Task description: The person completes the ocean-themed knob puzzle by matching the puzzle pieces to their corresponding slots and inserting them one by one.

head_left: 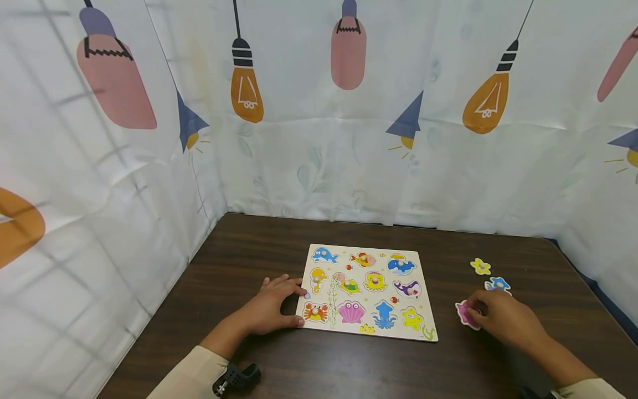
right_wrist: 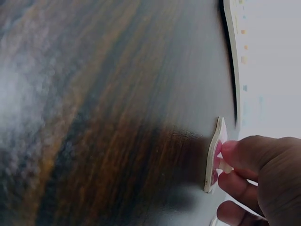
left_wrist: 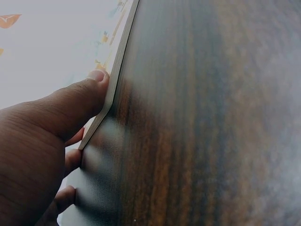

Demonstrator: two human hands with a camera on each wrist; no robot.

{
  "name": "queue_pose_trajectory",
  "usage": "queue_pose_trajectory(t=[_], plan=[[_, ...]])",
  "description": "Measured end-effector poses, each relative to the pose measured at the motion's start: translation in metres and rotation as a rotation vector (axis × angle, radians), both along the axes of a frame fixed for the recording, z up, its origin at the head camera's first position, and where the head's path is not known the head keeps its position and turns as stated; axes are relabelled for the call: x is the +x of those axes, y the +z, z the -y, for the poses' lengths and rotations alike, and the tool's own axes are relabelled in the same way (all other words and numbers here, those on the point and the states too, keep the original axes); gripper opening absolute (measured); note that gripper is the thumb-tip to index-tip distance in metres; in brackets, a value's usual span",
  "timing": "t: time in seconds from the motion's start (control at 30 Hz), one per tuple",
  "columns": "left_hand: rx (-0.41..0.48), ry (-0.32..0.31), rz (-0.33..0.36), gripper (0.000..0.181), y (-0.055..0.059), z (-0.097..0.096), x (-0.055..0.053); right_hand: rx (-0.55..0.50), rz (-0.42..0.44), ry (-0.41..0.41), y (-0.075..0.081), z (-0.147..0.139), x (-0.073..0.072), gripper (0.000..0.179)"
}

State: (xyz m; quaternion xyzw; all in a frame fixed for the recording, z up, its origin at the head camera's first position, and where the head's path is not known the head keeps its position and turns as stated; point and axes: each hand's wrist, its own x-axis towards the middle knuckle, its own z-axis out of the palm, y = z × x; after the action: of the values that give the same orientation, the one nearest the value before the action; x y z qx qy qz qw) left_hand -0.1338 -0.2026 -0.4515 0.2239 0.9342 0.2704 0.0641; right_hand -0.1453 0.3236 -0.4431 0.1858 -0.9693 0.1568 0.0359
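A wooden peg puzzle board (head_left: 326,326) with sea animal pictures lies on the dark table. At its lower left corner, my left hand (head_left: 271,306) touches the edges with thumb and fingers spread. Its thumb (left_wrist: 89,87) presses the board's rim in the left wrist view. To the right of the board, my right hand (head_left: 508,318) pinches the small knob of a pink puzzle piece (head_left: 463,313). That piece appears close over the tabletop, seen edge-on in the right wrist view. Just beyond the right hand lie a blue puzzle piece (head_left: 498,284) and a yellow puzzle piece (head_left: 480,266).
The brown wood-grain table (head_left: 379,368) reaches back to a white curtain (head_left: 319,166) printed with lamps and bulbs. Curtain also hangs along the left and right sides. A black strap device (head_left: 236,379) sits on the left wrist, over a beige sleeve (head_left: 191,374).
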Motion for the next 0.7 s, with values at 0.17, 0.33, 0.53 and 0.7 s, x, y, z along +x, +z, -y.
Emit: queue_pose_trajectory(t=[0.17, 0.33, 0.53, 0.7], plan=[[-0.005, 0.001, -0.006, 0.058, -0.002, 0.001, -0.001, 0.013, 0.033, -0.034, 0.0, -0.001, 0.0, 0.012], [-0.007, 0.001, -0.007, 0.058, -0.003, 0.001, -0.001, 0.005, 0.021, -0.041, 0.0, 0.0, 0.0, 0.013], [-0.015, 0.006, -0.001, 0.057, -0.004, 0.001, -0.002, -0.006, -0.033, 0.008, -0.001, 0.007, -0.001, 0.014], [-0.005, 0.005, 0.0, 0.057, -0.003, 0.0, -0.002, -0.012, -0.061, 0.043, 0.002, 0.016, -0.003, 0.016]])
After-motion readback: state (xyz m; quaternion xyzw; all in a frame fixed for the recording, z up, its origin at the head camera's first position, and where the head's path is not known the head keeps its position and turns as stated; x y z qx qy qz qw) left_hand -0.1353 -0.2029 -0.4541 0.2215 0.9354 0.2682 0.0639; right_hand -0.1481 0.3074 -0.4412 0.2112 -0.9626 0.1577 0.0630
